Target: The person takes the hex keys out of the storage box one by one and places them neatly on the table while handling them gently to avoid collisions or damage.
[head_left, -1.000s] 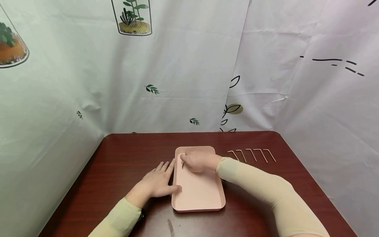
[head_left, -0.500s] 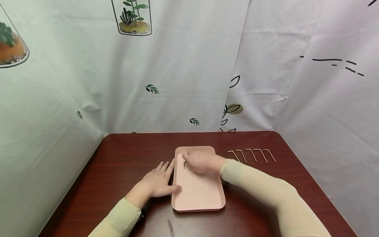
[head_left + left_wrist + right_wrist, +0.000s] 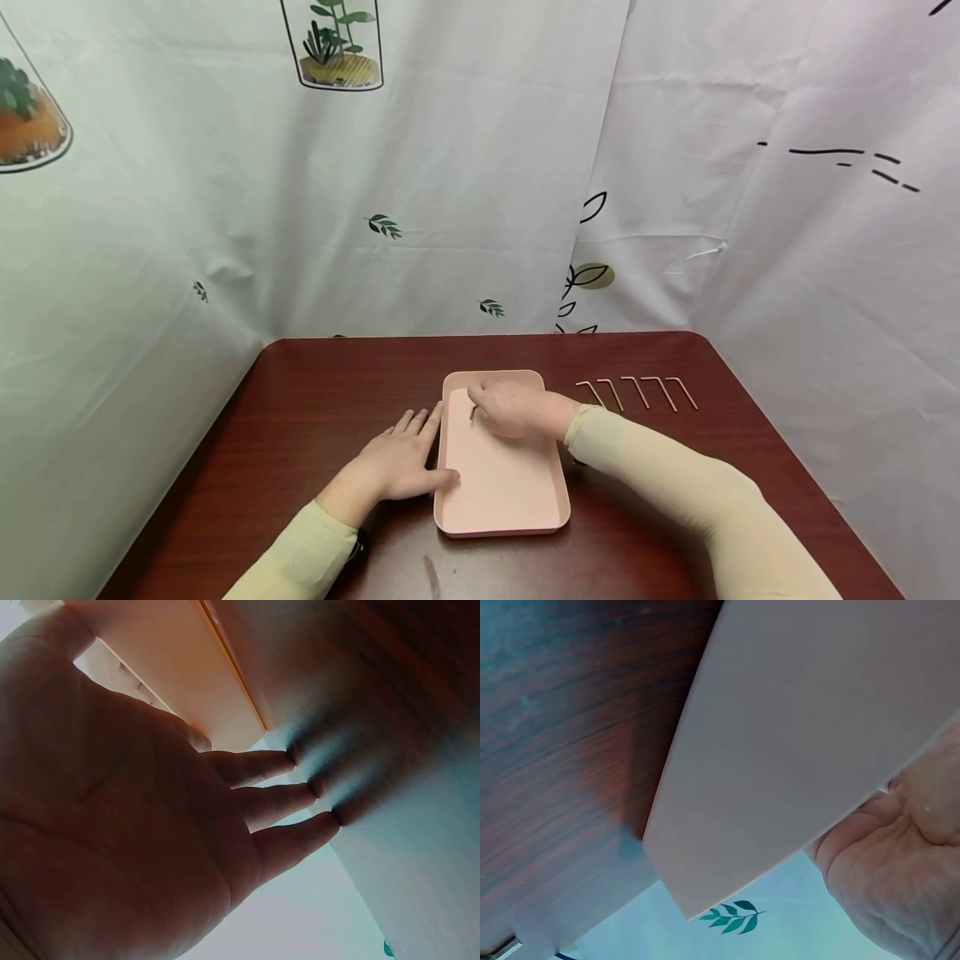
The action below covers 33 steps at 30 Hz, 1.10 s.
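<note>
A shallow pink tray (image 3: pixel 501 492) lies lengthwise on the table in the head view. Over its far half, my right hand (image 3: pixel 510 410) pinches what looks like an L-shaped hex key (image 3: pixel 473 414). Only a short thin end shows below the thumb and fingertips; the rest is hidden by the hand. In the right wrist view the tray's side wall (image 3: pixel 780 757) covers much of that hand. My left hand (image 3: pixel 401 462) lies with straight fingers along the tray's left side, its thumb over the rim. The left wrist view shows its fingertips (image 3: pixel 330 821) touching the tabletop.
Several L-shaped hex keys (image 3: pixel 633 392) lie in a row on the dark red wooden table (image 3: pixel 352 375), right of the tray's far end. White patterned cloth (image 3: pixel 450 167) hangs behind the table and at both sides.
My right hand has shifted slightly to the right inside the tray, along with the hex key between its fingers. The left hand and the tray stay in place.
</note>
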Motion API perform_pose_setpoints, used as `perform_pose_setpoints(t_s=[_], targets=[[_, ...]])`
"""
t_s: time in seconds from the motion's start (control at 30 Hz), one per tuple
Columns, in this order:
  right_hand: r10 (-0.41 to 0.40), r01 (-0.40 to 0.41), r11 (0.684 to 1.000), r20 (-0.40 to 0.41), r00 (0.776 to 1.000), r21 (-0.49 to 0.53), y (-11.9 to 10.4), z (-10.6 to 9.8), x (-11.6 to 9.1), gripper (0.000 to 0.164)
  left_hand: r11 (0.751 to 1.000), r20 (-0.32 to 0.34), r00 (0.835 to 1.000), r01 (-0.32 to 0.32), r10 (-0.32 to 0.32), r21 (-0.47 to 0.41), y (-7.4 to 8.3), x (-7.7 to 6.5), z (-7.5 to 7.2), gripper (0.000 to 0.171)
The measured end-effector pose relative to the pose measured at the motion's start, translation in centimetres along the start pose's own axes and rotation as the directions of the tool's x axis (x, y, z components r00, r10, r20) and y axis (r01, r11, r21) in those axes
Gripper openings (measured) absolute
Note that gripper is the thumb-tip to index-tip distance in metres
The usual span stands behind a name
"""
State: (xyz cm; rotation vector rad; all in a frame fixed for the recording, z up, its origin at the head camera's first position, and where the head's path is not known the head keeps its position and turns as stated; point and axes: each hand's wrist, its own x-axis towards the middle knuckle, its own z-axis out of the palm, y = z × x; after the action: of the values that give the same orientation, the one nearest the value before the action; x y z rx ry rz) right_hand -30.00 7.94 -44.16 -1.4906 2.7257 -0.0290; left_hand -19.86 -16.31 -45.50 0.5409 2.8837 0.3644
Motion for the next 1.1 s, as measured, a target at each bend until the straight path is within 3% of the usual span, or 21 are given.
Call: perform_pose_setpoints(t_s=[0.33,0.47,0.57,0.7,0.9,1.1], targets=[[0.023,-0.021,0.999,-0.037,0.999,0.042,0.3,0.0,-0.8,0.009,1.0,-0.002,1.0,0.004,-0.004,0.0,0.0,0.0,0.0,0.121],[0.015,-0.013,1.0,-0.111,0.994,0.021,2.3,2.7,-0.2,0.01,1.0,-0.004,1.0,0.002,-0.002,0.003,0.0,0.1,0.0,0.121],[0.029,-0.031,0.999,-0.14,0.99,-0.01,2.4,2.6,-0.4,0.012,1.0,-0.005,1.0,0.001,0.0,0.007,0.0,0.1,0.0,0.121],[0.046,-0.047,0.999,-0.112,0.993,-0.011,0.8,-0.2,-1.6,0.018,1.0,-0.002,1.0,0.002,-0.002,0.008,0.0,0.1,0.0,0.121],[0.043,-0.046,0.999,-0.125,0.991,-0.025,1.1,-0.7,-2.3,0.024,1.0,0.003,1.0,0.004,-0.004,-0.001,0.0,0.1,-0.1,0.122],[0.089,-0.083,0.995,-0.109,0.99,0.056,1.5,-1.1,-2.8,0.026,1.0,0.009,1.0,0.006,-0.006,-0.003,0.0,0.0,-0.1,0.122]])
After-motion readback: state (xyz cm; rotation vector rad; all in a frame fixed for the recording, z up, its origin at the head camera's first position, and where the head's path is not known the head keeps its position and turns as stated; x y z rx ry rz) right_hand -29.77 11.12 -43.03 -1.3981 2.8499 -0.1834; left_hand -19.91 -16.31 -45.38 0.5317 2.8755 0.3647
